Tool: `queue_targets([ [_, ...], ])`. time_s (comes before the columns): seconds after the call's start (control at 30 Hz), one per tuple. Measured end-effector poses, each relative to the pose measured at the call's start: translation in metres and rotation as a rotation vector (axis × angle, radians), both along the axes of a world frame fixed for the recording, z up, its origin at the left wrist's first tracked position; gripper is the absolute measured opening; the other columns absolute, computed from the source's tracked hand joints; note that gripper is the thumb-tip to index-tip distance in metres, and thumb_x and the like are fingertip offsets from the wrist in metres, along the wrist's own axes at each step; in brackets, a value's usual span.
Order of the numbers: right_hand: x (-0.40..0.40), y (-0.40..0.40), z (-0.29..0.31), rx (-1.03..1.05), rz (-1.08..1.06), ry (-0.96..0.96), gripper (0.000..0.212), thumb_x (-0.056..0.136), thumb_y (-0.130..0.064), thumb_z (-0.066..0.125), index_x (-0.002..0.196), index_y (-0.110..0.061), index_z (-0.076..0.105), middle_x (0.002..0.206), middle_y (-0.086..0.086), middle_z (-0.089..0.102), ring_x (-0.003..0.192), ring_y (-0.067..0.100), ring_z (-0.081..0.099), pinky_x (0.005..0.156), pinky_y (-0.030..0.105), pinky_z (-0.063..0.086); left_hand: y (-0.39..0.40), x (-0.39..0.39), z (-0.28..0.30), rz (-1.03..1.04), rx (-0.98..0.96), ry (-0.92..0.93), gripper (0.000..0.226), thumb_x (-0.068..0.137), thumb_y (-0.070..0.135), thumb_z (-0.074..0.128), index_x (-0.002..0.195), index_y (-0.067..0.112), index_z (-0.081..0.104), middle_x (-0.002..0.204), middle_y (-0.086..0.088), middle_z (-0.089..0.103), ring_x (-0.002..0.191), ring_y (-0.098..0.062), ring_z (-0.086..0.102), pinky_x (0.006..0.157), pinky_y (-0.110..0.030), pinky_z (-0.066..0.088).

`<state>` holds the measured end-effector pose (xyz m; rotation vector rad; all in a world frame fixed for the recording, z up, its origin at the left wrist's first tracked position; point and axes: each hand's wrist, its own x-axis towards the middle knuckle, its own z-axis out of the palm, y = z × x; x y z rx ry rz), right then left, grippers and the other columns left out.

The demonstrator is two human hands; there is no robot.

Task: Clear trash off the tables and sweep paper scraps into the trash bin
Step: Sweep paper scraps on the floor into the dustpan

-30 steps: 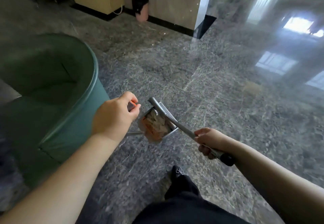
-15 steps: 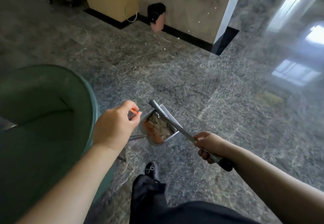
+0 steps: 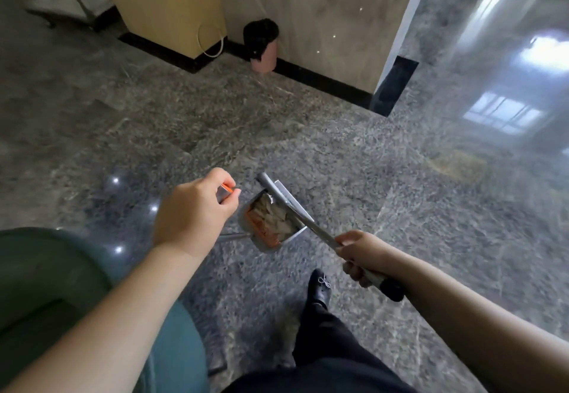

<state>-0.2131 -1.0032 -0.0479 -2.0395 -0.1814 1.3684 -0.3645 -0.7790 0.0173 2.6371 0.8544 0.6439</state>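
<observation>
Now both hands [image 3: 197, 217] on loaded dustpan [image 3: 271, 223].

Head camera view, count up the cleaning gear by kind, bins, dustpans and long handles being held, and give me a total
Green trash bin: 1
Metal dustpan with paper scraps: 1
Long handles: 2, one in the left hand, one in the right hand
Total: 4

Floor [image 3: 354, 152]: shiny grey stone with window light on it.
Wall [image 3: 323, 17]: tan, with a black strip [image 3: 320, 80] along the bottom.
</observation>
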Motion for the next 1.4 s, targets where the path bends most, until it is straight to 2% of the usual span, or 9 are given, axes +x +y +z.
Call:
queue_targets([
  [0.07,0.037,0.029,-0.003,0.005,0.012,0.009,0.012,0.096,-0.006,0.040,0.098,-0.007,0.052,0.058,0.009,0.041,0.034,0.012,0.037,0.037,0.017,0.033,0.031,0.036,-0.004,0.008,-0.006,0.018,0.013,0.081,0.029,0.077,0.085,0.022,0.066,0.066,-0.002,0.068,0.060,-0.032,0.064,0.051,-0.036,0.051],
  [0.2,0.122,0.089,-0.009,0.002,0.013,0.045,0.021,0.097,-0.005,0.039,0.111,-0.006,0.054,0.057,0.008,0.040,0.032,0.011,0.035,0.038,0.013,0.031,0.085,0.113,-0.005,0.052,-0.049,0.041,0.013,0.083,0.033,0.074,0.088,0.024,0.065,0.069,0.000,0.069,0.065,-0.032,0.065,0.054,-0.035,0.051],
  [0.3,0.185,0.134,-0.003,-0.001,0.054,0.039,0.020,0.095,-0.002,0.037,0.106,-0.007,0.052,0.058,0.009,0.040,0.032,0.011,0.037,0.039,0.014,0.032,0.125,0.170,0.000,0.081,-0.088,0.058,0.014,0.084,0.034,0.073,0.089,0.024,0.066,0.066,0.002,0.065,0.066,-0.031,0.064,0.056,-0.035,0.050],
  [0.43,0.261,0.191,0.012,-0.003,0.100,-0.003,0.027,0.094,0.000,0.038,0.117,0.006,0.052,0.058,0.011,0.044,0.035,0.013,0.040,0.037,0.015,0.034,0.176,0.238,0.009,0.112,-0.076,0.035,0.014,0.082,0.036,0.073,0.087,0.026,0.065,0.068,-0.004,0.068,0.065,-0.033,0.064,0.057,-0.039,0.053],
  [0.57,0.327,0.246,0.018,0.010,0.111,0.002,0.017,0.095,-0.004,0.040,0.105,-0.006,0.053,0.059,0.011,0.044,0.033,0.013,0.040,0.037,0.018,0.035,0.224,0.300,0.016,0.123,-0.047,0.034,0.014,0.083,0.034,0.074,0.089,0.023,0.067,0.065,-0.005,0.066,0.063,-0.034,0.062,0.054,-0.032,0.044],
  [0.73,0.406,0.311,0.009,0.005,0.075,0.009,0.029,0.096,-0.005,0.039,0.121,0.009,0.046,0.059,0.010,0.043,0.033,0.012,0.038,0.037,0.017,0.033,0.297,0.383,0.015,0.129,-0.052,0.073,0.014,0.085,0.035,0.071,0.092,0.023,0.066,0.061,0.004,0.048,0.065,-0.034,0.059,0.055,-0.030,0.037],
  [1.03,0.547,0.409,0.017,0.012,-0.001,0.025,0.028,0.096,-0.007,0.040,0.120,0.005,0.048,0.062,0.010,0.044,0.039,0.013,0.038,0.039,0.019,0.032,0.413,0.540,0.026,-0.015,0.079,0.016,0.013,0.081,0.026,0.078,0.086,0.019,0.068,0.059,-0.003,0.062,0.054,-0.034,0.059,0.047,-0.034,0.047],
  [1.17,0.614,0.443,0.016,0.013,-0.027,0.018,0.021,0.096,-0.007,0.041,0.111,-0.007,0.056,0.062,0.009,0.046,0.037,0.012,0.040,0.040,0.019,0.033,0.447,0.605,0.025,0.008,0.072,0.065,0.012,0.085,0.034,0.072,0.088,0.025,0.063,0.061,-0.005,0.063,0.056,-0.034,0.058,0.047,-0.041,0.051],
  [1.4,0.775,0.510,0.010,0.015,0.063,0.005,0.024,0.098,-0.012,0.046,0.121,-0.010,0.051,0.061,0.009,0.046,0.035,0.011,0.040,0.039,0.019,0.034,0.498,0.733,0.017,0.088,0.075,0.079,0.011,0.087,0.032,0.070,0.089,0.023,0.064,0.057,-0.001,0.056,0.051,-0.029,0.053,0.041,-0.037,0.047],
])
